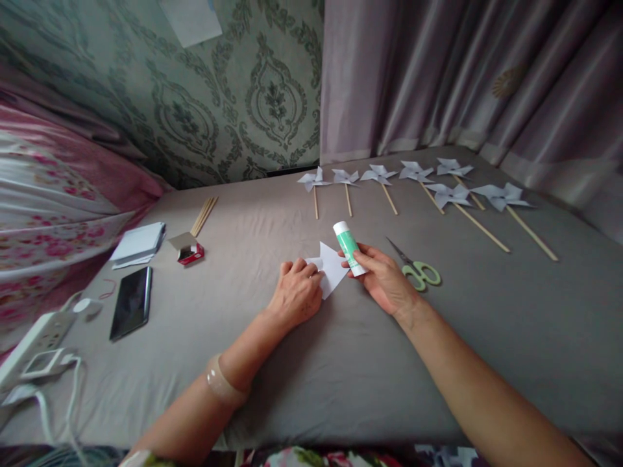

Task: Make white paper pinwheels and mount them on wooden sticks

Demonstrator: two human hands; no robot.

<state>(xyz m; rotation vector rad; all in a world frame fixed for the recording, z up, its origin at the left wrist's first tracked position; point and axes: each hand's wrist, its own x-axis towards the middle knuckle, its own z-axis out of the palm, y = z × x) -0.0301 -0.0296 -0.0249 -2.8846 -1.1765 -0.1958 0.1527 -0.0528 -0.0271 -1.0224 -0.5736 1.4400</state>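
Note:
My left hand presses down on a folded white paper piece lying on the grey sheet, fingers curled over its left edge. My right hand is closed around a green and white glue stick, which tilts up and to the left, its white cap just above the paper's upper point. A clear bangle sits on my left wrist.
Several finished white paper pinwheels on wooden sticks lie in a row at the back. Green-handled scissors lie right of my right hand. To the left are spare sticks, a small red box, a paper stack, a phone and a power strip.

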